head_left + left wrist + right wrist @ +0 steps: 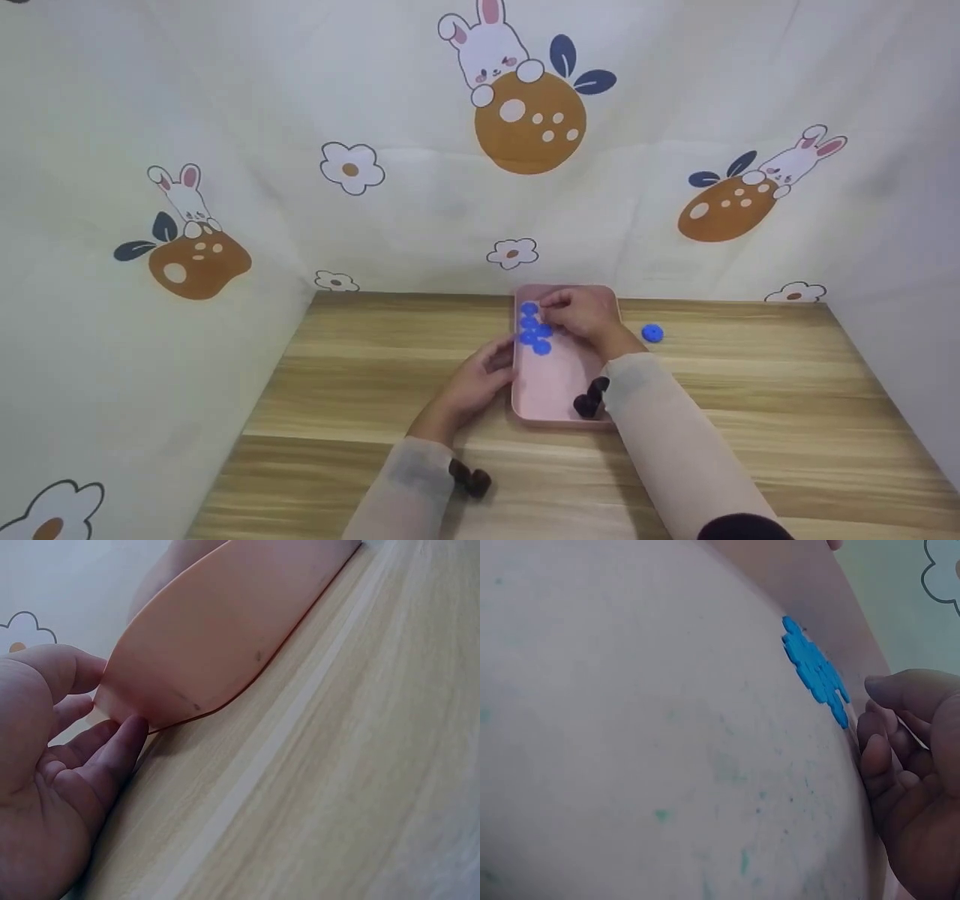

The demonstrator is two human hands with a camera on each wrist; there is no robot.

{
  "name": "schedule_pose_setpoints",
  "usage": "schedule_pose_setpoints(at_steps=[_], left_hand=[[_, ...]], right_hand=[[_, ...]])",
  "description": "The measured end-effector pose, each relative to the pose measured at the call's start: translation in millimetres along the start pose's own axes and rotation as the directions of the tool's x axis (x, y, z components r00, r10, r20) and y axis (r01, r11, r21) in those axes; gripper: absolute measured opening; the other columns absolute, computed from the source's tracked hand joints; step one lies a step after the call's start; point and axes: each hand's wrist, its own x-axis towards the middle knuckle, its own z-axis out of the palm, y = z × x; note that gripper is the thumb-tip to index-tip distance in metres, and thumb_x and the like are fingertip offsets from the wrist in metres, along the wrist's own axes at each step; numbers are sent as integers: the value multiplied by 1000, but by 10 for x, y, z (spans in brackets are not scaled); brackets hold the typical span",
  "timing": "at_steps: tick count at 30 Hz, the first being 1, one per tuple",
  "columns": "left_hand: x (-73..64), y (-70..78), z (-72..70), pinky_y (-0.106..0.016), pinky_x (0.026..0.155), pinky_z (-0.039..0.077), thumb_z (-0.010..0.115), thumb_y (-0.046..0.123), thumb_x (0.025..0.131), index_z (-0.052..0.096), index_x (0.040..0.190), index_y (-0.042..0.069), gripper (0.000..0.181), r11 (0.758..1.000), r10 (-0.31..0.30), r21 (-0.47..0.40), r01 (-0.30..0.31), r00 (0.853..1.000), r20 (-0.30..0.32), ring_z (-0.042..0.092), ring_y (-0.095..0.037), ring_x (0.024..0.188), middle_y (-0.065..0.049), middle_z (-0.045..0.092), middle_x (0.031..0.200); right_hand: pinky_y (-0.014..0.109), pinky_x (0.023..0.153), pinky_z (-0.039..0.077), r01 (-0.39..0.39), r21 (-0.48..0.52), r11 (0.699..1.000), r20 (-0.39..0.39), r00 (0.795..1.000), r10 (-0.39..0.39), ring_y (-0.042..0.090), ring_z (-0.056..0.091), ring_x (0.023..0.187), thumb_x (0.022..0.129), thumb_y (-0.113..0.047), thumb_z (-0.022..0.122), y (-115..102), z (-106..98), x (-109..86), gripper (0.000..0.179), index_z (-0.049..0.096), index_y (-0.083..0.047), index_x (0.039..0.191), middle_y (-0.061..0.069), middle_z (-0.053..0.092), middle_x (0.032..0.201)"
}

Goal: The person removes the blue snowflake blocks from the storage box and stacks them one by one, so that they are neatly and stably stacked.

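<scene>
A pink rectangular tray [551, 386] lies on the wooden table. Inside its left side sit several small blue discs [529, 323] with scalloped edges, clustered close together. My right hand [581, 311] is over the far part of the tray, just right of the cluster. In the right wrist view its thumb [900, 688] and fingers stand apart, with nothing visible between them. My left hand [476, 382] rests against the tray's left outer side; in the left wrist view its fingertips [135, 731] touch the wall near a rounded corner.
One more blue disc [652, 333] lies on the table [390, 337] to the right of the tray. A cloth [420, 217] printed with rabbits and flowers hangs behind and along the sides. Dark objects [592, 399] are attached at both wrists.
</scene>
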Motion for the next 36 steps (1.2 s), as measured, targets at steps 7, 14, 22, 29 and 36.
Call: schedule_pose_setpoints(at_steps=[7, 14, 22, 29, 36], left_hand=[[5, 25, 8, -45, 127, 46, 62, 7, 106, 39, 165, 7, 63, 1000, 14, 11, -14, 1000, -1, 49, -34, 154, -21, 54, 161], [9, 30, 7, -45, 127, 45, 61, 8, 107, 40, 165, 8, 62, 1000, 14, 27, -14, 1000, -13, 50, -34, 153, -21, 55, 161], [16, 14, 9, -45, 128, 44, 61, 6, 106, 40, 165, 9, 63, 1000, 3, -18, -3, 1000, -9, 49, -33, 154, -20, 53, 162], [8, 13, 17, -43, 126, 46, 62, 5, 106, 39, 165, 10, 64, 999, 11, -36, -11, 1000, -4, 49, -34, 154, -20, 50, 164], [3, 19, 7, -45, 128, 44, 63, 7, 106, 39, 166, 11, 65, 1000, -3, -14, 3, 1000, 4, 47, -32, 156, -18, 51, 165]], right_hand=[[33, 95, 63, 64, 1, 998, 94, 994, -64, 21, 72, 109, 91, -16, 82, 17, -40, -21, 36, 80, -19, 127, 2, 80, 124], [43, 110, 60, 69, -55, 996, 146, 987, -61, 23, 70, 120, 87, -7, 78, 4, -62, -41, 43, 79, -21, 129, -1, 79, 127], [38, 102, 62, 83, -96, 992, 141, 988, -69, 23, 71, 119, 90, -4, 76, -2, -55, -29, 42, 79, -20, 128, -1, 79, 128], [38, 103, 63, 41, -95, 995, 140, 990, -28, 23, 70, 113, 92, -3, 77, -36, -46, -48, 39, 79, -19, 128, 2, 78, 128], [33, 97, 60, 99, -156, 983, 127, 989, -79, 21, 68, 105, 91, -5, 77, -23, -38, -49, 36, 81, -17, 125, 2, 79, 121]])
